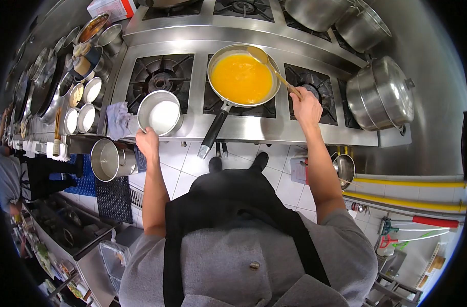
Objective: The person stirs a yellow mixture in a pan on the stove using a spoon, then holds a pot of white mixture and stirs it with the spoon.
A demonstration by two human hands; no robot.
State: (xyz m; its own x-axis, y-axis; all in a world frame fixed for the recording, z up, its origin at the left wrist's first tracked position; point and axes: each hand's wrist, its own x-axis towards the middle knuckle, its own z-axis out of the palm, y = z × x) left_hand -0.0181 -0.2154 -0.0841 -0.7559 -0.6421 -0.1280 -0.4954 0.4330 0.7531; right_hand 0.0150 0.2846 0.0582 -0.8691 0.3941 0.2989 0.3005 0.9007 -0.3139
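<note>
A frying pan (211,125) of orange-yellow liquid (240,78) rests on the middle front burner, its black handle pointing toward me. My right hand (307,106) is closed round the handle of a wooden spoon (258,55), whose bowl lies at the pan's upper right rim. My left hand (148,141) grips the near rim of a round metal pot (173,128), which has white contents (164,116). That pot sits at the front of the left burner, close to a crumpled purple-grey cloth (120,121).
At right stands a large lidded steel pot (379,94); more stockpots (364,28) occupy the back burners. Metal containers of white contents (86,117) crowd the left counter. An empty-looking steel pot (106,159) is below the stove edge at left. Another person (21,176) stands far left.
</note>
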